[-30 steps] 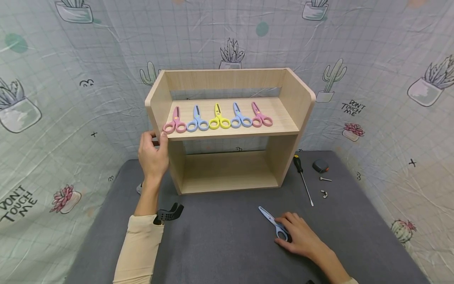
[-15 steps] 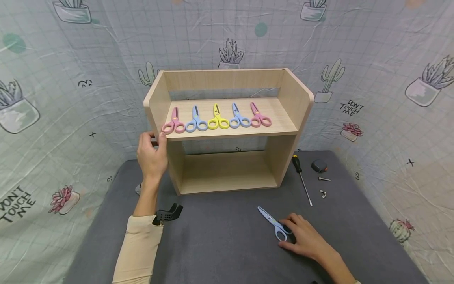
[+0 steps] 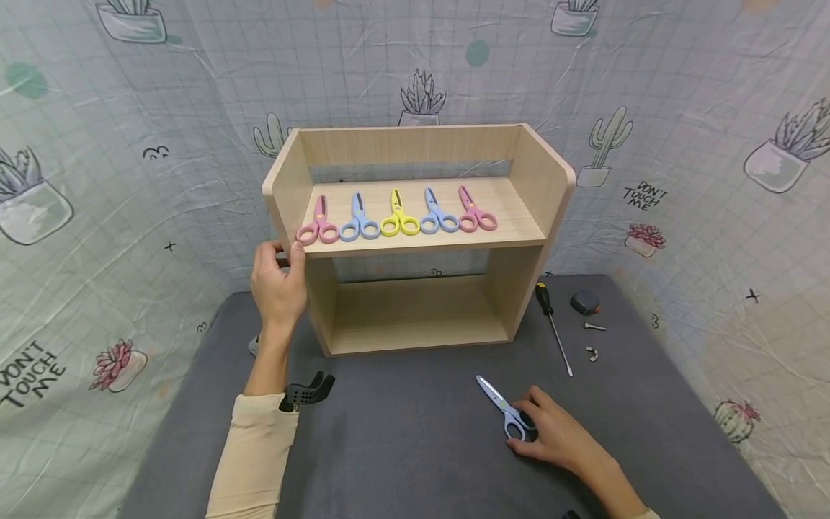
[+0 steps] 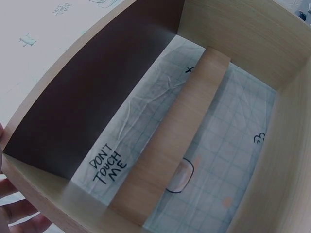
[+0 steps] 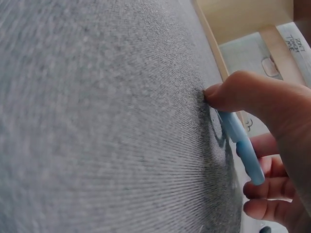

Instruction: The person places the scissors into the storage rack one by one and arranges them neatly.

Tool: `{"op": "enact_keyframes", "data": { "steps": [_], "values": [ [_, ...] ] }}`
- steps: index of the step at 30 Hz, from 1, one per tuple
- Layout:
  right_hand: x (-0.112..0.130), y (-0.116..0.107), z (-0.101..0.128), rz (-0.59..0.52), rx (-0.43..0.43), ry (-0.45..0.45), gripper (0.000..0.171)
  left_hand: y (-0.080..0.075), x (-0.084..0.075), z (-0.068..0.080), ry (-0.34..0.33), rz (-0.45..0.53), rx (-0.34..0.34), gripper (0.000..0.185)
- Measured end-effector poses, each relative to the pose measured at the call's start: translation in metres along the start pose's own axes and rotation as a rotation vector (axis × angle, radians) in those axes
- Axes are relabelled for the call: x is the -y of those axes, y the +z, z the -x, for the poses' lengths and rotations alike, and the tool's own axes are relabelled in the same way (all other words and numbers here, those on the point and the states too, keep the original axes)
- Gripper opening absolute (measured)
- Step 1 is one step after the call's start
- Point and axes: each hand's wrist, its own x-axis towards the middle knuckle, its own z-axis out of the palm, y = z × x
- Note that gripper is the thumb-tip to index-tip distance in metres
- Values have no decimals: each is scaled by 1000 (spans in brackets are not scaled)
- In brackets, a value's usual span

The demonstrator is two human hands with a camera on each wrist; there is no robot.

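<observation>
A wooden two-level shelf (image 3: 541, 191) stands at the back of the table. My left hand (image 3: 279, 288) grips its left side panel, thumb at the front edge near the upper board; its fingers (image 4: 22, 213) show outside the panel in the left wrist view. Low on the right, my right hand (image 3: 560, 436) pinches light blue scissors (image 3: 496, 396) by the handle loops, blades pointing to the far left. In the right wrist view, the scissors' handle (image 5: 247, 158) lies between thumb and fingers, tilted close over the grey cloth.
Several scissors in pink, blue and yellow (image 3: 398, 216) lie in a row on the upper board. Right of the shelf are a screwdriver (image 3: 554, 335), a tape measure (image 3: 586, 303), a bolt (image 3: 594, 327) and a small metal piece (image 3: 593, 354). Printed cloth (image 3: 700, 252) hangs around the grey table.
My right hand loosened slightly from the blue scissors, then closed on the handle loops again. The scissors have shifted a little right and tilted. My left hand stays on the shelf.
</observation>
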Motion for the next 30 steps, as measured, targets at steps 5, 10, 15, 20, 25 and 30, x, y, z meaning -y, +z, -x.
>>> {"op": "enact_keyframes", "data": {
  "steps": [5, 10, 15, 20, 25, 30],
  "values": [
    [0, -1, -2, 18, -23, -24, 48, 0, 0, 0, 1, 2, 1, 44],
    [0, -1, -4, 46, -29, -5, 48, 1, 0, -1, -1, 3, 0, 44],
    [2, -2, -6, 37, -30, 19, 46, 1, 0, -1, -1, 6, -1, 44],
    [5, -4, -9, 17, -31, 35, 45, 1, 0, -1, 3, 5, -1, 44],
    [7, -6, -15, -3, -77, -2, 45, 0, 0, -1, 5, 0, -2, 44],
    [10, -11, -23, -28, -99, -25, 44, 1, 0, -1, 6, 3, -5, 44]
  ]
}}
